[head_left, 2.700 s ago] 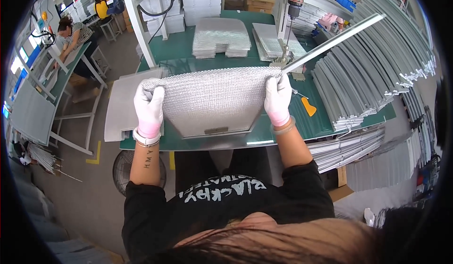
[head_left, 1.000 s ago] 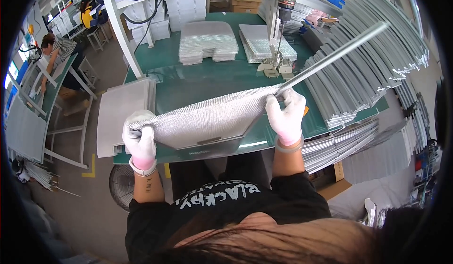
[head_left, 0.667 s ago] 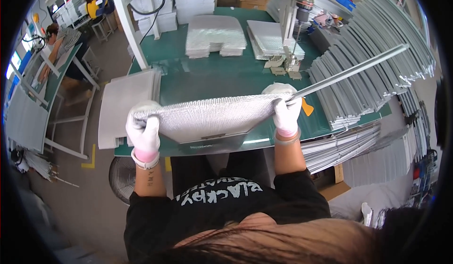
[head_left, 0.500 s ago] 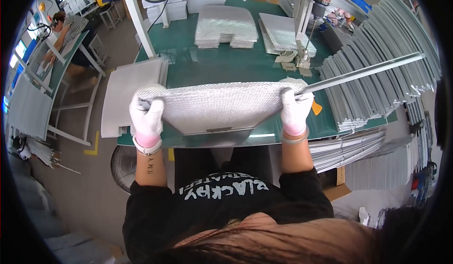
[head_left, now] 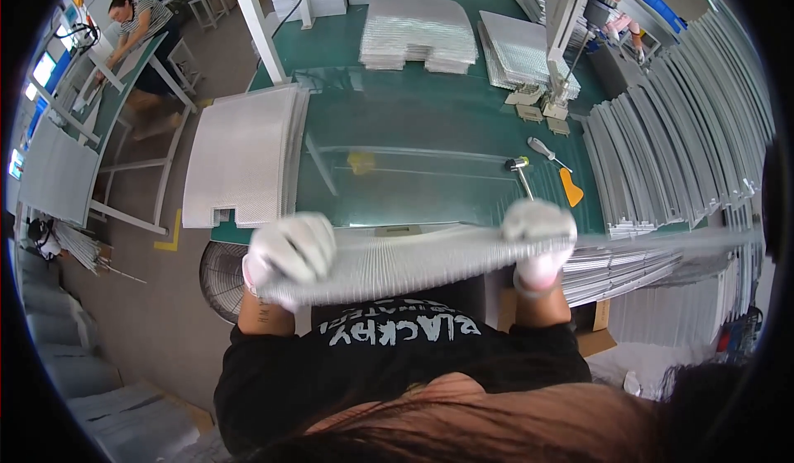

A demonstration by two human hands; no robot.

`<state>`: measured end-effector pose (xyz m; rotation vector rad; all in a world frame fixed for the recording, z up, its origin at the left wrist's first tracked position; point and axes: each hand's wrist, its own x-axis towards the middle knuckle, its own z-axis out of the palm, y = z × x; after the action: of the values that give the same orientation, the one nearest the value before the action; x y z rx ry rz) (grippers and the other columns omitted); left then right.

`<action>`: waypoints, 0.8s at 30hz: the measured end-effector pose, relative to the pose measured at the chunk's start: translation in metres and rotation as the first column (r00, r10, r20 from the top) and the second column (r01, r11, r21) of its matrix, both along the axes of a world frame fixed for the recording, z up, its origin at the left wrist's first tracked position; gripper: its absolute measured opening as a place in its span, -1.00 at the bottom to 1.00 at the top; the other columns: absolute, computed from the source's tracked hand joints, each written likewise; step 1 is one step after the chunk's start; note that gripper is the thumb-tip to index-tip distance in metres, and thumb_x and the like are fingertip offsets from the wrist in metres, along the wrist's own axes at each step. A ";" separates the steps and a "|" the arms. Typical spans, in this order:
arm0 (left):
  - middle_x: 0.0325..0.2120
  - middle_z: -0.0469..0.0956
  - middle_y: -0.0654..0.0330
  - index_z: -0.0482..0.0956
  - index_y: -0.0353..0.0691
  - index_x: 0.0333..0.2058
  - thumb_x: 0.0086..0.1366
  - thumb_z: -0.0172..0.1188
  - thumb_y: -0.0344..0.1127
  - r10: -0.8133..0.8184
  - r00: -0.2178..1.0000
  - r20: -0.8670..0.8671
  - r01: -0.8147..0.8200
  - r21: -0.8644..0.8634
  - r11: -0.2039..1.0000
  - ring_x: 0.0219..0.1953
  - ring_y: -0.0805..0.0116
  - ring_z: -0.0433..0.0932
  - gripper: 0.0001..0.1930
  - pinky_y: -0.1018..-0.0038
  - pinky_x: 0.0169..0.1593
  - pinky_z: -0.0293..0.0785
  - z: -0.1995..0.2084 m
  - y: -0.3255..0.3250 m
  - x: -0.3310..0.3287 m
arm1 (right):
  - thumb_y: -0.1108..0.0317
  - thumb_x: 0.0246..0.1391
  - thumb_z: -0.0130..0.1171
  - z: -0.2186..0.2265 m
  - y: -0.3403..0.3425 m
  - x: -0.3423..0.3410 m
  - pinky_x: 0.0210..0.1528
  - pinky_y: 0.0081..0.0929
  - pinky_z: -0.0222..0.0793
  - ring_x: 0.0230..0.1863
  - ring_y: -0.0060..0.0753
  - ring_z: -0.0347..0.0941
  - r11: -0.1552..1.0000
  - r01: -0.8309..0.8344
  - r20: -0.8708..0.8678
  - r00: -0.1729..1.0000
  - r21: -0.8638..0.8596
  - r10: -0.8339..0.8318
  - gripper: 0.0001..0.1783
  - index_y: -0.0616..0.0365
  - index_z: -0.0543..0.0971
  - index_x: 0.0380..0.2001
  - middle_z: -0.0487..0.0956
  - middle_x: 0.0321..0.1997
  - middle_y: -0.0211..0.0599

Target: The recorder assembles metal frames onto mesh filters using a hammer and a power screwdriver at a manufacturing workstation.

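A silver mesh sheet point(head_left: 405, 269) with a fine ribbed surface stretches between my two white-gloved hands, close to my body at the table's near edge. My left hand point(head_left: 291, 252) is closed round its left end, slightly blurred. At the other end my right hand point(head_left: 539, 225) grips the sheet, smeared by motion. A thin pale metal strip point(head_left: 662, 241) runs out rightward from my right hand; it is blurred, and whether the hand holds it is hard to make out. Beyond the right hand lie a small hammer point(head_left: 518, 165), a screwdriver point(head_left: 542, 148) and an orange scraper-like piece point(head_left: 571, 188).
The green table point(head_left: 397, 124) carries stacked mesh sheets at left point(head_left: 240, 157), a notched stack point(head_left: 418, 33) at the back and another stack point(head_left: 517, 45). A drill-like machine point(head_left: 571, 74) stands back right, near a long row of metal strips point(head_left: 678, 132). Someone point(head_left: 136, 25) works at left.
Both hands have drawn the sheet down and toward my body, with the strip alongside. The hammer and screwdriver on the table have come into sight.
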<state>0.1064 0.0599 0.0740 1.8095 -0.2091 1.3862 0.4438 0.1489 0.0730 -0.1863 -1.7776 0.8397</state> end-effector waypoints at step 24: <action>0.23 0.34 -0.09 0.36 -0.45 0.18 0.39 -0.03 0.05 0.117 0.244 -0.963 -0.473 -0.013 0.881 0.36 -0.02 0.16 -0.36 0.17 0.41 0.02 -0.079 0.019 0.014 | 0.22 0.14 0.21 -0.038 -0.046 0.022 -0.49 -0.30 0.49 -0.50 -0.16 0.55 0.982 -0.139 -0.061 0.987 0.131 0.148 -0.75 0.14 0.40 -0.38 0.60 -0.40 -0.10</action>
<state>0.1200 0.0788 -0.0052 2.1321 1.0203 0.2494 0.4655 0.1025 0.0353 0.0551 -1.7865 0.8219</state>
